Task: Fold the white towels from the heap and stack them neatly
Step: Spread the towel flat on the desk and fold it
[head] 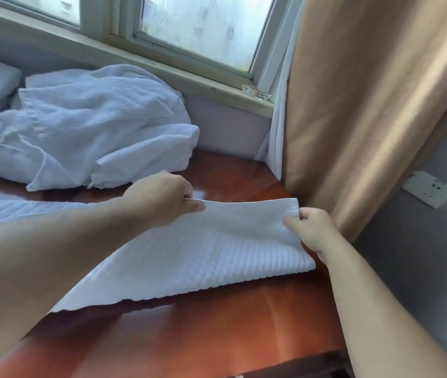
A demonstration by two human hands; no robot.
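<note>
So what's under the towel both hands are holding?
The red-brown table shows around the towel, pinched by the left hand and right hand. Anything lying directly beneath is covered.

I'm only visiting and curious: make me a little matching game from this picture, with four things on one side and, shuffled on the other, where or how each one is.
Things:
1. ribbed towel
2. towel heap
3. curtain
4. tabletop

States:
a. tan, hanging at the right
b. edge pinched by the left hand and right hand
c. glossy reddish-brown
d. crumpled below the window

Pairs: 1-b, 2-d, 3-a, 4-c.
</note>
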